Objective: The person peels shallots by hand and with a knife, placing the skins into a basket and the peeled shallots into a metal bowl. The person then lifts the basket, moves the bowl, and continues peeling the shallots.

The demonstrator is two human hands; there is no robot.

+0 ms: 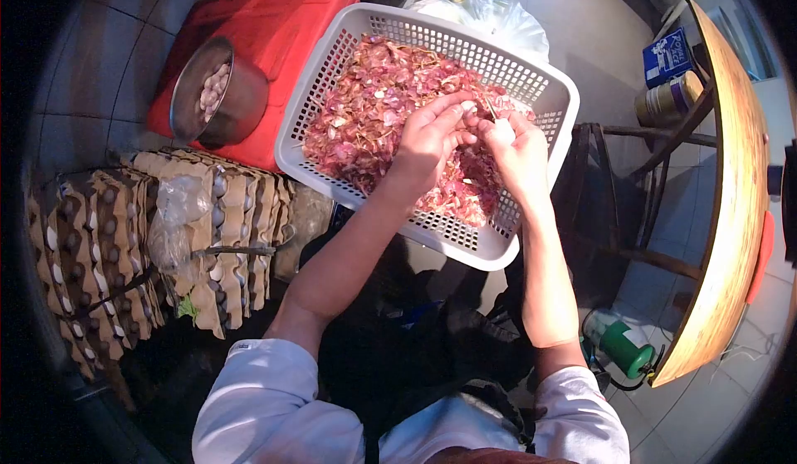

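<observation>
Both my hands meet above a grey plastic basket (pixel 319 178) with perforated sides, heaped with reddish-pink papery skins (pixel 365 107). My left hand (pixel 433 136) pinches a small pale garlic clove (pixel 468 108) between its fingertips. My right hand (pixel 519 150) is closed close beside it, with a thin blade, apparently a small knife (pixel 491 109), poking up from the fingers; its handle is hidden in the grip. The fingertips of both hands nearly touch.
Left of the basket, a metal pot (pixel 245 99) holding pale peeled cloves stands on a red box (pixel 286 24). Stacked egg trays (pixel 241 223) sit below it. A wooden tabletop (pixel 714 215) rises at right, near a green canister (pixel 623 344). Plastic bags (pixel 502 24) lie behind the basket.
</observation>
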